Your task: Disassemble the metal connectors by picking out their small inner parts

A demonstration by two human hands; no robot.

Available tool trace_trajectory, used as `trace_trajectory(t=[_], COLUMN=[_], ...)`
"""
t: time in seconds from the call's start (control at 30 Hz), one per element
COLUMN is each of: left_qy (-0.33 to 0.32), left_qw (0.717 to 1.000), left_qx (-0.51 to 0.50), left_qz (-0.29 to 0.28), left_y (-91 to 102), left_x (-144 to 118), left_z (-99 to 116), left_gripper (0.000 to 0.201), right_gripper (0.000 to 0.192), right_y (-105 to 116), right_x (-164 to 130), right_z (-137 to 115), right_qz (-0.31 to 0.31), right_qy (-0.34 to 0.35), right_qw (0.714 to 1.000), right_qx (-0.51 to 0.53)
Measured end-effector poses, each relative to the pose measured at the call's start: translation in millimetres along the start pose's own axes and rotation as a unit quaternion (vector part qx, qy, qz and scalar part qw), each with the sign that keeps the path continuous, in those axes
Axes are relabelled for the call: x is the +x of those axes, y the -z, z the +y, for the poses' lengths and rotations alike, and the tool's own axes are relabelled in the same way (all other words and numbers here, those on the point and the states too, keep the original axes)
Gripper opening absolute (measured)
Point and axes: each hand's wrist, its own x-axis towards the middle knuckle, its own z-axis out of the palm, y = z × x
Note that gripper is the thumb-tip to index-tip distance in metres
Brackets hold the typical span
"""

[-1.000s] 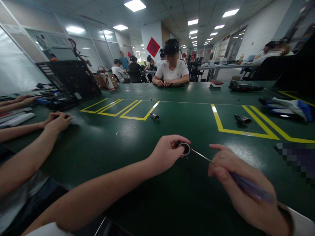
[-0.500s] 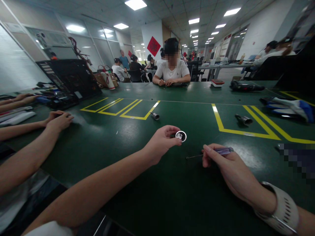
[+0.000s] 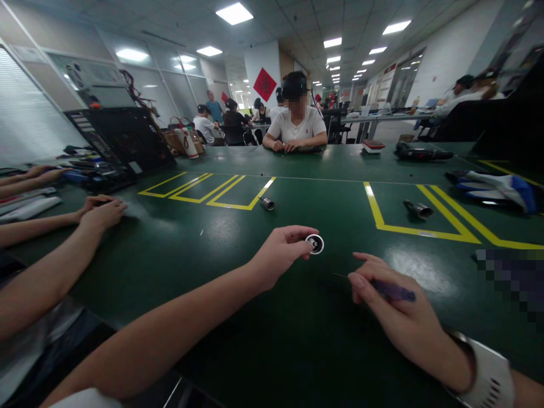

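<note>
My left hand (image 3: 283, 252) pinches a small round metal ring part (image 3: 315, 244) with a dark centre, held just above the green table (image 3: 255, 317), its face turned toward me. My right hand (image 3: 395, 309) grips a thin screwdriver with a purple handle (image 3: 393, 291); its slim shaft points left toward the ring, low over the table. The two hands are a short gap apart.
Two small metal cylinders (image 3: 267, 203) (image 3: 419, 209) lie farther out by yellow tape lines (image 3: 416, 229). A co-worker's arms (image 3: 51, 266) rest at the left. A black open case (image 3: 121, 141) stands back left. A seated person (image 3: 297, 127) works across the table. Gloves (image 3: 493, 187) lie right.
My left hand lifted the ring off the table and turned its face toward me. My right hand drew the screwdriver back out of the ring and lowered it.
</note>
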Motion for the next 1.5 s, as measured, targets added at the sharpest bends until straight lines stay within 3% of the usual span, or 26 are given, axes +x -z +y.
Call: trace_trajectory(t=[0.1,0.23,0.3,0.37,0.5,0.6,0.77,0.9,1.0,1.13,1.37,1.5], left_qy=[-0.007,-0.019,-0.022,-0.021,-0.014,-0.017,-0.007,-0.011,-0.015,-0.015,-0.031,-0.045], left_qw=[1.000,0.998,0.998,0.997,0.997,0.997,0.998,0.998,0.998,0.998,0.997,0.996], left_qx=[0.027,0.045,0.054,0.067,0.077,0.070,0.063,0.061,0.061,0.058,0.075,0.065], left_qz=[-0.010,-0.027,-0.024,-0.020,-0.020,-0.025,-0.016,-0.020,-0.017,-0.008,-0.017,-0.044], left_y=[0.1,-0.3,-0.6,-0.7,-0.1,0.0,-1.6,-2.2,-2.1,-1.9,-1.3,-5.1], left_x=[0,-2,-3,-4,-3,-3,-4,-4,-3,-2,-3,-6], left_z=[-3,-5,-4,-3,-2,-3,-1,-1,-3,-3,-8,-12], left_gripper=[0.029,0.030,0.030,0.030,0.030,0.030,0.029,0.029,0.029,0.028,0.028,0.029], right_gripper=[0.019,0.016,0.022,0.030,0.033,0.033,0.039,0.040,0.031,0.014,0.013,0.012], right_y=[6,9,7,5,4,4,5,5,1,-3,1,0], right_x=[-3,-2,-1,0,1,3,8,9,4,-4,-9,-8], right_z=[-7,-16,-14,-8,12,19,11,0,-3,-3,-11,-13], right_qz=[0.043,0.043,0.037,0.038,0.061,0.050,-0.001,-0.031,-0.042,-0.066,-0.018,-0.017], right_qy=[0.057,0.087,0.044,-0.057,-0.238,-0.266,-0.259,-0.187,-0.042,0.117,0.231,0.231], right_qw=[0.997,0.995,0.997,0.995,0.958,0.947,0.959,0.981,0.998,0.988,0.969,0.969], right_qx=[0.022,0.030,0.043,0.070,0.151,0.172,0.113,0.030,-0.023,-0.073,-0.091,-0.084])
